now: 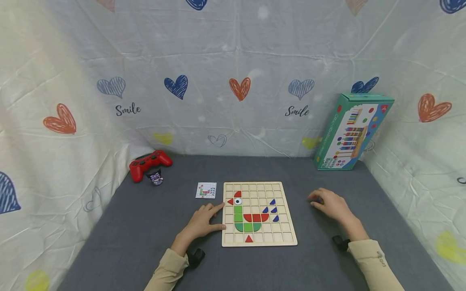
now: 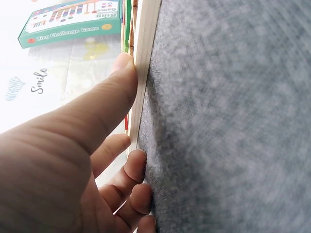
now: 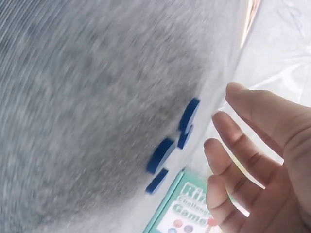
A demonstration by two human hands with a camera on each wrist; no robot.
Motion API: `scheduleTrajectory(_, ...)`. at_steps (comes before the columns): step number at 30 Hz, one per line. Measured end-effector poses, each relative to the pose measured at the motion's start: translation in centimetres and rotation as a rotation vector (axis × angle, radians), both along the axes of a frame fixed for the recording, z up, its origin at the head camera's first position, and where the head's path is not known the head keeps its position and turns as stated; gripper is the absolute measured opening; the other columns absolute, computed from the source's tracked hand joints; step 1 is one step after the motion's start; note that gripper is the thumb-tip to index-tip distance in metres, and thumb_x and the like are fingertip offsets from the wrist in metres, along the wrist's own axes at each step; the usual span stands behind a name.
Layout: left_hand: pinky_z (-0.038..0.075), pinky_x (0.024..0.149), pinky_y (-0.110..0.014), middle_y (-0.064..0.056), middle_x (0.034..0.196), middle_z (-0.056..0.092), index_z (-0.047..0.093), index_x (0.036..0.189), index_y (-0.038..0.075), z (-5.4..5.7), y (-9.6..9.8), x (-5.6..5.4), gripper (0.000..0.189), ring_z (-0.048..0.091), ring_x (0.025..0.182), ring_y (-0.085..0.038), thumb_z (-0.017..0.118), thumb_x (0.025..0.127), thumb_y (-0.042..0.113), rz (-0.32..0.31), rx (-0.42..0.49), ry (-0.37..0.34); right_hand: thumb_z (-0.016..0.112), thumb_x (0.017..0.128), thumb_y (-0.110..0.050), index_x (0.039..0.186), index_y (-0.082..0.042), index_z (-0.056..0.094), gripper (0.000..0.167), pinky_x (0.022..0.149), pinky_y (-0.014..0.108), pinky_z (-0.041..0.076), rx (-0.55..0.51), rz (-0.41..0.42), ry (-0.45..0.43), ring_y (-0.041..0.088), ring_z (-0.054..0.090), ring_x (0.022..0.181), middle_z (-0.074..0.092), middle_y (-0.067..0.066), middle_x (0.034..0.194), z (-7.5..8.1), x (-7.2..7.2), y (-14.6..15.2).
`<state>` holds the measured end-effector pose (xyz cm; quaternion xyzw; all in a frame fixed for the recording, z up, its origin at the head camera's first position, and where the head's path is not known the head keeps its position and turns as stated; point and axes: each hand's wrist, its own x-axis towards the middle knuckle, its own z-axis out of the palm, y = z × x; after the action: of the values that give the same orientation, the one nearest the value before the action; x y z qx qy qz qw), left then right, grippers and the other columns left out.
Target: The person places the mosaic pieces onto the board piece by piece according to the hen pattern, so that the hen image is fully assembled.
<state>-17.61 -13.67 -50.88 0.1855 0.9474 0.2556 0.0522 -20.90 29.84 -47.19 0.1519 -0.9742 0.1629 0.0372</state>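
A square wooden grid board [image 1: 282,236] lies on the table, with flat pieces forming a bird: green squares [image 1: 238,214], a round eye piece [image 1: 238,201], a red row [image 1: 256,218] and small blue pieces [image 1: 274,209] at the tail. My left hand [image 1: 199,222] touches the board's left edge with thumb and index fingertip spread apart; in the left wrist view the thumb [image 2: 104,104] lies along that edge. Right of the board, my right hand [image 1: 331,205] hovers with loosely bent fingers. Several loose blue pieces [image 3: 161,154] lie on the cloth near its fingertips.
A picture card [image 1: 206,190] showing a similar bird lies behind the board's left side. At the back left are a red game controller [image 1: 150,163] and a small dark figure [image 1: 155,178]. A green game box [image 1: 351,133] leans at the back right against the curtain.
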Motion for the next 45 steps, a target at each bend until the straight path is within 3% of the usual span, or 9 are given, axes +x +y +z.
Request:
scheduleTrajectory(9, 0.026, 0.065, -0.03, 0.003, 0.082, 0.04, 0.044, 0.14, 0.02, -0.1, 0.0, 0.0, 0.076, 0.03, 0.071, -0.013, 0.071, 0.076, 0.049, 0.0, -0.004, 0.001, 0.069, 0.083, -0.022, 0.094, -0.012, 0.069, 0.015, 0.062, 0.043, 0.046, 0.016, -0.109, -0.04, 0.023, 0.06, 0.076, 0.063, 0.006, 0.089, -0.3, -1.1, 1.5)
scheduleTrajectory(23, 0.025, 0.064, -0.031, 0.002, 0.082, 0.041, 0.044, 0.14, 0.019, 0.2, 0.1, 0.1, 0.076, 0.03, 0.071, -0.013, 0.071, 0.076, 0.048, -0.006, 0.004, -0.001, 0.069, 0.083, -0.032, 0.093, -0.006, 0.069, 0.028, 0.06, 0.041, 0.045, 0.058, -0.231, -0.138, 0.02, 0.058, 0.071, 0.064, 0.008, 0.084, -0.3, -1.9, 2.2)
scheduleTrajectory(45, 0.026, 0.066, -0.031, 0.001, 0.083, 0.042, 0.043, 0.14, 0.019, 0.5, 0.1, 0.1, 0.075, 0.031, 0.072, -0.014, 0.071, 0.076, 0.047, -0.005, 0.002, -0.018, 0.068, 0.084, -0.018, 0.098, -0.005, 0.068, 0.02, 0.063, 0.042, 0.045, 0.006, -0.167, -0.129, 0.021, 0.06, 0.073, 0.065, 0.009, 0.085, -0.9, -3.3, 0.7)
